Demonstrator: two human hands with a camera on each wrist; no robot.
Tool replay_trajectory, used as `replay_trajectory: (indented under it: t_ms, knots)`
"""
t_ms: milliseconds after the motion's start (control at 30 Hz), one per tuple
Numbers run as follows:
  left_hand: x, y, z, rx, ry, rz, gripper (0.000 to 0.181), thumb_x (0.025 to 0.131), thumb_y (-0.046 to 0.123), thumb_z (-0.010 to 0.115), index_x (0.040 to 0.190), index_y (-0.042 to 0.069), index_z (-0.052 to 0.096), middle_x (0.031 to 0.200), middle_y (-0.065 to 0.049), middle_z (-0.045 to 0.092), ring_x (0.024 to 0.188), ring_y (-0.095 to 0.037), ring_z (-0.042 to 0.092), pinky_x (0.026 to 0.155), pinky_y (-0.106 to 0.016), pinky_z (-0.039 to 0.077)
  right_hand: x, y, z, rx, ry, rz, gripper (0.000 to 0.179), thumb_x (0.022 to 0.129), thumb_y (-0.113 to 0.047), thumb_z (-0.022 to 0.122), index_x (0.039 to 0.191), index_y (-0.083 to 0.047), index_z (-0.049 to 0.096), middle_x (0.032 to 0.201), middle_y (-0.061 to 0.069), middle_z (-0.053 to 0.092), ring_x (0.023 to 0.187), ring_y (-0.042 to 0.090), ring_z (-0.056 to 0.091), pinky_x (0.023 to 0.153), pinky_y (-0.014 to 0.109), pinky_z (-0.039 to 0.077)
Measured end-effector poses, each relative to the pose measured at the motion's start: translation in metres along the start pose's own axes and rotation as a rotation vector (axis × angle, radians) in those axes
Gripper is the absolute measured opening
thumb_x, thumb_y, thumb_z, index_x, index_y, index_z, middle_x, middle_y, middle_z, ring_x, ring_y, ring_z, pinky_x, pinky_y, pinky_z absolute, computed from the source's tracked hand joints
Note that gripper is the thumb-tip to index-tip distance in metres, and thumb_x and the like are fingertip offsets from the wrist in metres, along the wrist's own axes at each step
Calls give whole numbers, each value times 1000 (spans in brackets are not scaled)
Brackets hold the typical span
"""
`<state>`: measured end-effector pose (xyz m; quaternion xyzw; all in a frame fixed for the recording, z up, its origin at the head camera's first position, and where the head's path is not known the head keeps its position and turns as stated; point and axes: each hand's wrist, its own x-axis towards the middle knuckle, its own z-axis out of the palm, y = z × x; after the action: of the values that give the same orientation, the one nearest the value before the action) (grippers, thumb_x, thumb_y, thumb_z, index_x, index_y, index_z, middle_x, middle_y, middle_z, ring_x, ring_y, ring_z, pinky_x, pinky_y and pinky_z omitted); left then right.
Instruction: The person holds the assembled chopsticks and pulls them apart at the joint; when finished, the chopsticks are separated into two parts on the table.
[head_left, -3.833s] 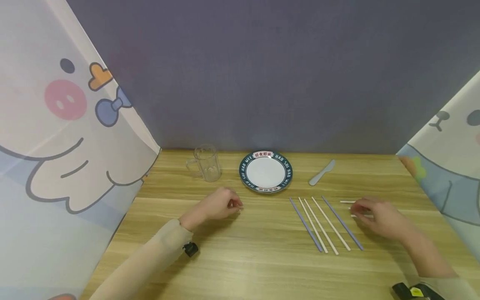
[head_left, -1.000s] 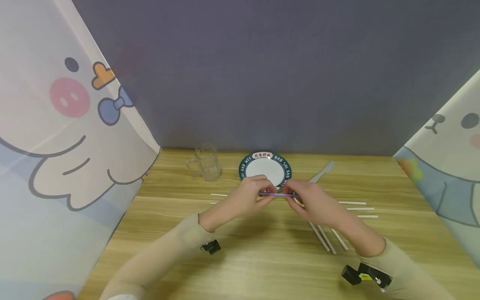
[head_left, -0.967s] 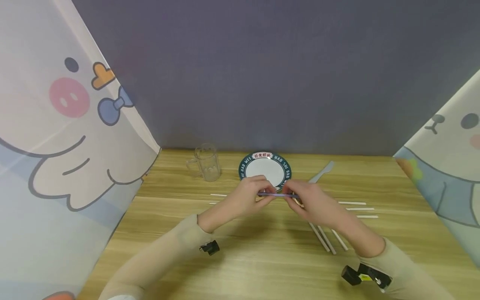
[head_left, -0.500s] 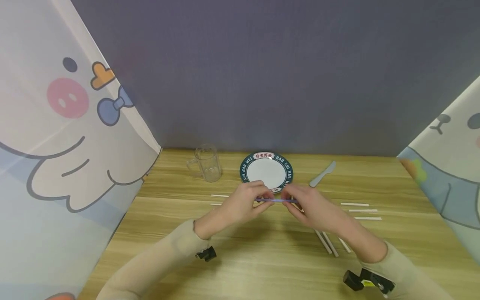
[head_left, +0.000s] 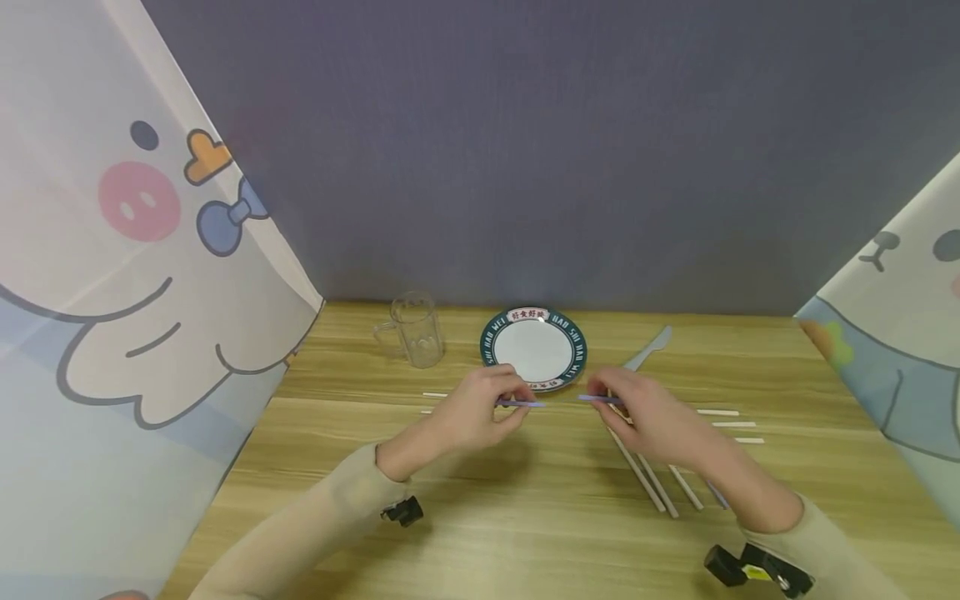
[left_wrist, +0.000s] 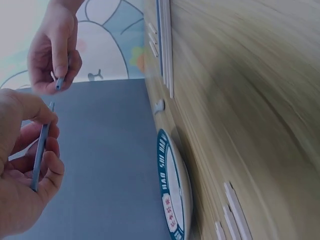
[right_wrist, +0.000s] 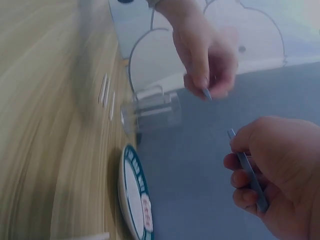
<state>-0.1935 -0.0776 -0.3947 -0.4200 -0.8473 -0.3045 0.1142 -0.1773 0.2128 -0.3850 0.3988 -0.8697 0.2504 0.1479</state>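
Note:
My left hand (head_left: 480, 408) pinches a short purple stick piece (head_left: 534, 404) between thumb and fingers, above the table in front of the plate. Facing it, my right hand (head_left: 648, 417) pinches another short purple stick piece (head_left: 592, 398). A gap separates their ends. In the left wrist view the left piece (left_wrist: 41, 155) lies across the curled fingers; the right wrist view shows the right piece (right_wrist: 252, 180) held likewise. Beneath and beside my right hand lie several long white sticks (head_left: 637, 475) and a purple stick (head_left: 717, 496), partly hidden by that arm.
Short white pieces lie to the right (head_left: 735, 425) and more short white pieces (head_left: 435, 394) to the left, partly behind my left hand. At the back stand a clear mug (head_left: 422, 337) and a green-rimmed plate (head_left: 532, 350); a grey knife (head_left: 651, 346) lies right of it.
At 3.8 s the leftmost purple stick lay on the table. By 1.0 s both hands held a purple stick between them; now they have moved apart, each with a separate short piece.

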Motion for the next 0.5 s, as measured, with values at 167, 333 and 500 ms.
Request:
replay_trajectory:
  t_ms: [167,333,500]
  knots:
    - [-11,-11,-5,-33,-33,-64,12,91,5,72,101,9,77,94,0,66,79,-17,63,66,-18,52,-16,18,-12,-3,0,24,31,87,10,70,105,-14,62,97,-8,59,73,0,47,58,18,45]
    - [-23,-26,-10,-28,-16,-85,12,91,3,73,101,8,78,98,-2,68,89,-17,70,78,-23,61,-36,44,-24,-2,41,10,38,81,14,75,103,-14,64,95,-10,61,78,-4,51,61,19,48]
    - [-38,-44,-14,-2,19,-67,11,88,1,77,96,7,79,91,-2,69,85,-13,67,74,-24,60,-60,69,-33,-4,80,0,46,72,19,78,102,-14,67,94,-10,63,80,-4,54,67,13,47]
